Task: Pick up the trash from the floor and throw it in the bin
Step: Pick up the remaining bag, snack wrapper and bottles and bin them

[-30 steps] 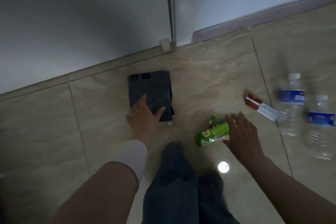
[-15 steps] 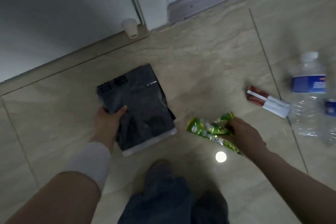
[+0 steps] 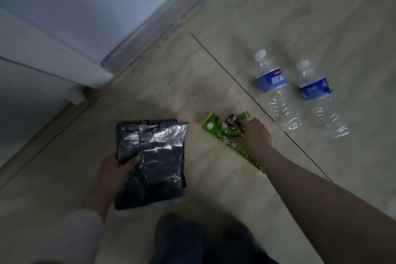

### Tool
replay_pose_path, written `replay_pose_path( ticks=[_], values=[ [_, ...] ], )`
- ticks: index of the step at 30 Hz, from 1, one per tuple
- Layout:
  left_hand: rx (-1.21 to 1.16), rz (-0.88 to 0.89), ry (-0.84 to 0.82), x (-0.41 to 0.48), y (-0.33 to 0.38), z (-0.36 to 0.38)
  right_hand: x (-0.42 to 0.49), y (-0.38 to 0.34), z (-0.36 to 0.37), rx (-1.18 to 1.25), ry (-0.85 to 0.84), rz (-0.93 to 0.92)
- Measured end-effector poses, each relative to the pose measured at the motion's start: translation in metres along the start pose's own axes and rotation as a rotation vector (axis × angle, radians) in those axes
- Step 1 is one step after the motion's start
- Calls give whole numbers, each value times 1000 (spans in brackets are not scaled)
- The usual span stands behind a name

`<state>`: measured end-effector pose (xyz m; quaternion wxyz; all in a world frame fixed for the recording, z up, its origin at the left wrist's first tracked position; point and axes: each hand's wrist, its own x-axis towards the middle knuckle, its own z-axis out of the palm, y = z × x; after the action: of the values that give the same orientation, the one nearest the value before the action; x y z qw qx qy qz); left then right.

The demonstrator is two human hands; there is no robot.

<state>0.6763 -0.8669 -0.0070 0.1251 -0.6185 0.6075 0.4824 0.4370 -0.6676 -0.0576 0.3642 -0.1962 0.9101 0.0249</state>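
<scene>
A person crouches over a tiled floor (image 3: pixel 171 83), trash in both hands. The left hand (image 3: pixel 113 169) has its grip clenched on the edge of a crumpled black plastic bag (image 3: pixel 154 161), thumb on top. The right hand (image 3: pixel 255 133) grasps a green snack wrapper (image 3: pixel 216 130), with something red bunched against it at the fingers. Two clear water bottles (image 3: pixel 276 90) with blue labels lie side by side on the floor just beyond the right hand, caps pointing away, untouched.
</scene>
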Motion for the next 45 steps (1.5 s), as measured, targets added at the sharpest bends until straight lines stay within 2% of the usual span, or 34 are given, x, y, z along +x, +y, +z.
replay_pose_path(
  ticks=[3, 6, 9, 12, 15, 17, 19, 23, 26, 29, 31, 33, 36, 38, 41, 43, 45],
  values=[
    [148, 51, -37, -41, 53, -3, -63, 22, -31, 375, -72, 182],
    [327, 209, -163, -80, 125, 4, -120, 63, -77, 636, -5, 344],
    [597, 377, -375, -102, 191, 30, -150, 114, -126, 797, 136, 549],
    [783, 534, -453, -110, 250, 76, -146, 161, -155, 833, 177, 644],
    [995, 740, -480, -100, 290, 132, -122, 195, -166, 745, 89, 631],
    [1272, 946, -508, -84, 302, 167, -101, 209, -167, 725, 49, 605],
    [1460, 1078, -512, -65, 306, 196, -77, 215, -165, 687, 52, 547],
    [1647, 1280, -515, -21, 303, 243, -18, 207, -145, 529, 50, 353],
    [1673, 1369, -510, 10, 297, 266, 22, 198, -122, 447, 66, 244],
    [1620, 1331, -575, 30, 287, 279, 47, 197, -102, 442, 99, 239],
    [1562, 1279, -624, 39, 281, 282, 54, 199, -93, 496, 211, 259],
    [1556, 1288, -603, 45, 277, 286, 57, 203, -87, 549, 270, 254],
    [1654, 1239, -581, 43, 277, 289, 55, 210, -83, 568, 143, 338],
    [1646, 1069, -641, 30, 282, 284, 40, 218, -82, 619, 88, 466],
    [1352, 767, -689, 3, 298, 256, -7, 230, -91, 902, 110, 722],
    [1172, 647, -632, -22, 315, 233, -49, 238, -105, 1052, 118, 817],
    [1089, 567, -536, -54, 334, 209, -93, 243, -125, 1152, 107, 882]
  ],
)
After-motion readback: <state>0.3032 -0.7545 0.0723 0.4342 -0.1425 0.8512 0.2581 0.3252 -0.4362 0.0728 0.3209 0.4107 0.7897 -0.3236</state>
